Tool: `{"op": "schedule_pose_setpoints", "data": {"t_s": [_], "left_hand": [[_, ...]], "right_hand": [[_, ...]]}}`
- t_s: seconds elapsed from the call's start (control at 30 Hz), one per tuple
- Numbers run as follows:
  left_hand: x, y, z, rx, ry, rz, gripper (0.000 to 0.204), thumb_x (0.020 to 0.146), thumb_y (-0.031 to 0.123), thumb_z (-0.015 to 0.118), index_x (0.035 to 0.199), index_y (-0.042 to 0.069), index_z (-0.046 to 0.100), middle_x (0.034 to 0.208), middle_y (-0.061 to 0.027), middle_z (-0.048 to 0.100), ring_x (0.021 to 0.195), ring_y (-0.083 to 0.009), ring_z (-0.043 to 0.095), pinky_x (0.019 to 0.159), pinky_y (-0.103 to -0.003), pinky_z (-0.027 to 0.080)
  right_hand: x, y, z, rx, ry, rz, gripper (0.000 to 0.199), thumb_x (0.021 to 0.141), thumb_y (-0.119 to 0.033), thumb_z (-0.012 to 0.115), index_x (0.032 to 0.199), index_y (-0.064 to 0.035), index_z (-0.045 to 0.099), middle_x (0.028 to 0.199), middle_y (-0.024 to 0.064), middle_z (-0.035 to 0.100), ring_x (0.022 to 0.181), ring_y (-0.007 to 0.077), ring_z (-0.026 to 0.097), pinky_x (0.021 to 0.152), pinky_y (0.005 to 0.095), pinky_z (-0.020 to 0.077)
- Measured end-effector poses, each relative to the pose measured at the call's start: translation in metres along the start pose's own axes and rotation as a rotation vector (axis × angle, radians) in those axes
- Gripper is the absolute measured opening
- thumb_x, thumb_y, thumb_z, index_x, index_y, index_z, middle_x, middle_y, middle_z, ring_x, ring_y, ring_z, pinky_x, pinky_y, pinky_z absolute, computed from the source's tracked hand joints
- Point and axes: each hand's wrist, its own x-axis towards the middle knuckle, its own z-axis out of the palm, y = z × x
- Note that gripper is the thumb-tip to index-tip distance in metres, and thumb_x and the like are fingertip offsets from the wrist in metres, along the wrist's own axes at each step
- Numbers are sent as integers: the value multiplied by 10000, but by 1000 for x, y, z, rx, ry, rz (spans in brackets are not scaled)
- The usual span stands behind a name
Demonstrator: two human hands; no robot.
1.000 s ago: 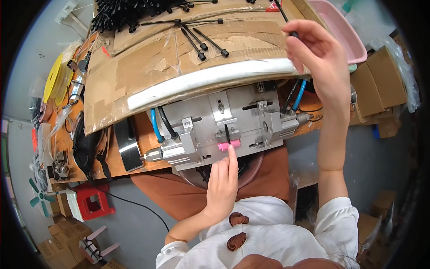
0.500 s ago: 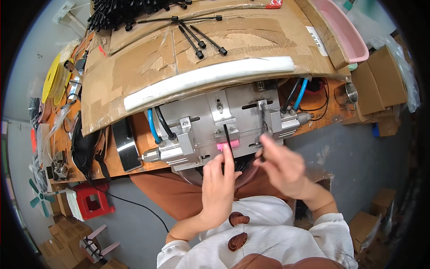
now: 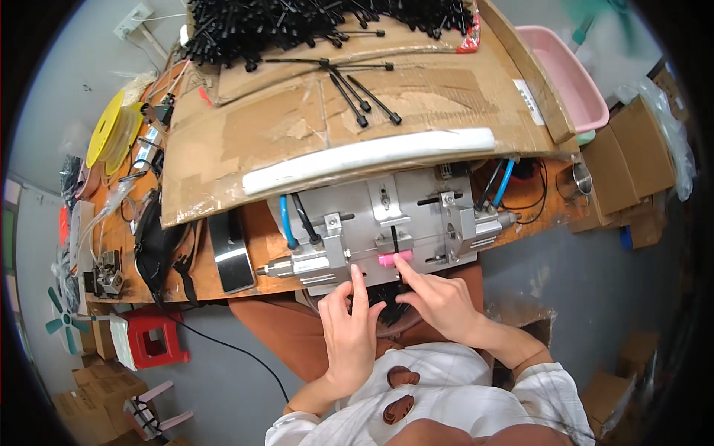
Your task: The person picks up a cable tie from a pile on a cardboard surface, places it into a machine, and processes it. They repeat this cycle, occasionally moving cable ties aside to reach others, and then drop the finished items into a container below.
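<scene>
A metal clamping fixture (image 3: 355, 195) sits at the table's front edge, with a metal block and cylinder on each side. At its middle a thin black rod (image 3: 395, 236) stands out above a small pink piece (image 3: 387, 260). My right hand (image 3: 450, 308) reaches in from the right, its index fingertip at the pink piece and the rod's lower end, thumb apart below. My left hand (image 3: 348, 334) is left of it, index finger pointing up near the fixture's front edge, other fingers loosely bent. Nothing shows in it. More black rods (image 3: 388, 303) lie below, partly hidden between the hands.
A cardboard sheet (image 3: 275, 123) covers the fixture's back, with a white foam strip (image 3: 372, 157), several loose black rods (image 3: 359, 97) and a large black pile (image 3: 312, 26). A phone (image 3: 233, 256) lies left. A pink basin (image 3: 561, 74) stands far right. Blue and black hoses (image 3: 287, 221) run beside the fixture.
My left hand has drawn back from the black rod to the left. My right hand has moved in to the pink piece. The view has tilted, showing more of the pile.
</scene>
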Motion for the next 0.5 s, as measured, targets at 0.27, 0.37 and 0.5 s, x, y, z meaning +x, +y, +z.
{"op": "schedule_pose_setpoints", "data": {"t_s": [0.27,0.37,0.5], "left_hand": [[-1,-15,-8,-129,60,4,674,728,-10,725,1358,71,499,979,-97,507,859,-256,450,770,-349,405],[-6,-20,-12,-174,60,1,651,747,9,729,1354,83,507,974,-107,499,839,-261,448,748,-359,426],[-10,-30,-20,-191,93,-63,607,769,18,718,1340,87,523,971,-97,500,824,-252,444,742,-358,423]], "right_hand": [[168,26,-72,-312,324,-307,289,802,-76,691,1075,-17,614,821,149,624,688,291,609,636,368,487],[274,65,-55,-584,317,-188,430,883,-373,623,1065,16,602,1008,165,609,944,301,587,757,412,494],[336,58,-24,-700,103,111,634,838,-528,623,1073,59,576,1034,204,582,1011,338,556,806,461,494]]}}
